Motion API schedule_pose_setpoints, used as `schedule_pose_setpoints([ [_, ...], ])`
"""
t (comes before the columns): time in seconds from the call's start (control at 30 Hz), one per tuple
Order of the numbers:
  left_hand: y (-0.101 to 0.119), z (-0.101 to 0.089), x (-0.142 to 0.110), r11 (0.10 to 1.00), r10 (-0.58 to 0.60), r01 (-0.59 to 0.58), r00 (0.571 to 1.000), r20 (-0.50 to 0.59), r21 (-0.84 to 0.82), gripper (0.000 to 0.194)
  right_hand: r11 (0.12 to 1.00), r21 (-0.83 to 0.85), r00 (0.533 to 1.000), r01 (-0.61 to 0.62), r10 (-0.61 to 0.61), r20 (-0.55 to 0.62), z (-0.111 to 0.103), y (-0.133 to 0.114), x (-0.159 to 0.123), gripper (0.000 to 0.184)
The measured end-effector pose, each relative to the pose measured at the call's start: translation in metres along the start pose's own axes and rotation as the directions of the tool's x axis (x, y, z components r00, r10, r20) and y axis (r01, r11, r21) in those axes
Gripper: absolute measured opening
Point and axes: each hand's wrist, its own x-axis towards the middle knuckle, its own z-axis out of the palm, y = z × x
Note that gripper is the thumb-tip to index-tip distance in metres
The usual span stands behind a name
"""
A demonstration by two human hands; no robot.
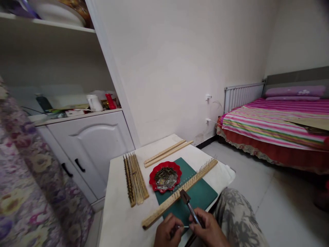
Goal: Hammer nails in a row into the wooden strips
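Close to the table's front edge, my left hand (169, 230) pinches a thin metal pin (185, 226), whose far end reaches the fingers of my right hand (207, 224). My right hand is closed around a small hammer (192, 212) with a shiny metal shaft and a dark, blocky head. That head overlaps a long wooden strip (159, 210) in view; I cannot tell if they touch. Many thin pins stand upright along the strip's right part. It lies slantwise over a green mat (208, 190). Behind it, a red scalloped dish (152, 181) holds a heap of metal pins (167, 176).
Several pin-studded wooden strips (136, 181) lie left on the white-covered table (115, 219). Two bare strips (167, 154) lie at the back. My patterned trouser knee (233, 209) is at right. A cabinet (95, 151) stands left, a bed (269, 127) far right.
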Motion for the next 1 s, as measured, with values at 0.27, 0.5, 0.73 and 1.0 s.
schedule_pose_setpoints([
  [0.27,-0.002,0.018,-0.003,0.808,-0.278,0.269,0.958,0.064,-0.524,0.029,1.000,-0.005,0.997,-0.008,0.008,0.071,0.004,-0.011,-0.005,0.014],
  [0.5,-0.001,0.030,-0.008,0.677,-0.422,0.226,0.899,-0.117,-0.701,0.027,1.000,0.014,0.999,-0.015,0.015,0.040,0.003,-0.001,-0.012,0.023],
  [0.73,-0.011,-0.011,0.017,0.933,-0.330,0.242,0.870,-0.367,-0.265,0.021,0.973,0.083,0.968,-0.213,0.199,0.155,0.000,0.013,-0.019,0.038],
  [1.0,-0.024,0.005,0.045,0.979,-0.200,0.202,0.908,-0.367,-0.034,0.017,0.966,0.090,0.957,-0.241,0.222,0.185,-0.004,0.018,-0.019,0.037],
])
